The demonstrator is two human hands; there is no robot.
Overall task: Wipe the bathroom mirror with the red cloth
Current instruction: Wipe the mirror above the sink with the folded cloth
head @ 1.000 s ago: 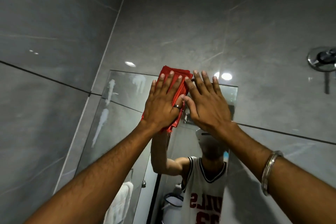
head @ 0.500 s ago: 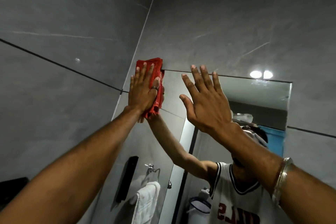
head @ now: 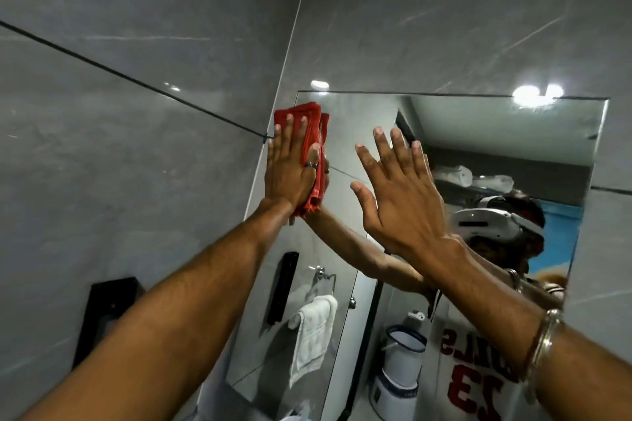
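Big grey tiled wall (head: 143, 181) all around, and the mirror (head: 478, 133) sits on it to your right of the corner, taller than wide, with its upper left corner right where you're working. In the reflection there's a white towel (head: 313, 335) on a ring low down and a white bin (head: 402, 362) near the bottom, nothing in your way.

Your left hand (head: 290, 167) is flat, fingers spread and pointing up, pinning the red cloth (head: 313, 147) against the glass at that top left corner. You're not gripping it, just pressing with the palm. The cloth is folded into a long strip, its long axis running up and down, poking out above your fingertips and below your wrist along the thumb side.

Your right hand (head: 400, 191) is open too, empty, fingers splayed, up near the glass just right of the cloth; can't tell if it actually touches the mirror.

So the key bit: nearly all the mirror lies right of and below the cloth, which sits square under your left palm. I'd guess the next sweep goes rightward or down, and the right hand is in that path.
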